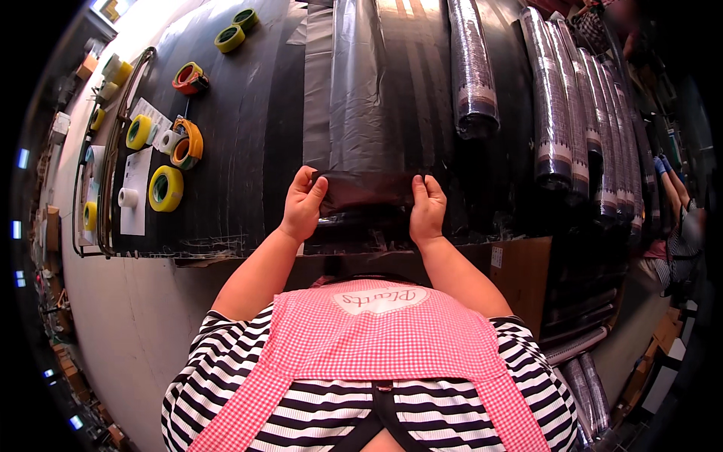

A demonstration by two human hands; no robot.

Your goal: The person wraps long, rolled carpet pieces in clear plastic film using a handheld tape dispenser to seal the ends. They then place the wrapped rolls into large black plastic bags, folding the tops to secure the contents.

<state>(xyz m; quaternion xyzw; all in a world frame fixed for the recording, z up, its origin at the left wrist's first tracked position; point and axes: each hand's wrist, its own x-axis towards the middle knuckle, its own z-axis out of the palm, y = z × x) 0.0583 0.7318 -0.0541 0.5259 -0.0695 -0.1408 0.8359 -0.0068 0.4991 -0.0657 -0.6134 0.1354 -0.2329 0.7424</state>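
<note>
My left hand and my right hand are at the near side of the dark work table. Between them stretches the near edge of a dark, glossy plastic film. Each hand pinches one corner of it, thumb on top and fingers curled behind. The film runs away from me in a long strip to the far side of the table, with a shiny, rounded fold along its middle. Whether something lies inside it, I cannot tell.
A film-wrapped roll lies right of the strip, with several more wrapped rolls farther right. Yellow tape rolls and an orange tape dispenser sit at the left, beside a metal rack. Another person is at far right.
</note>
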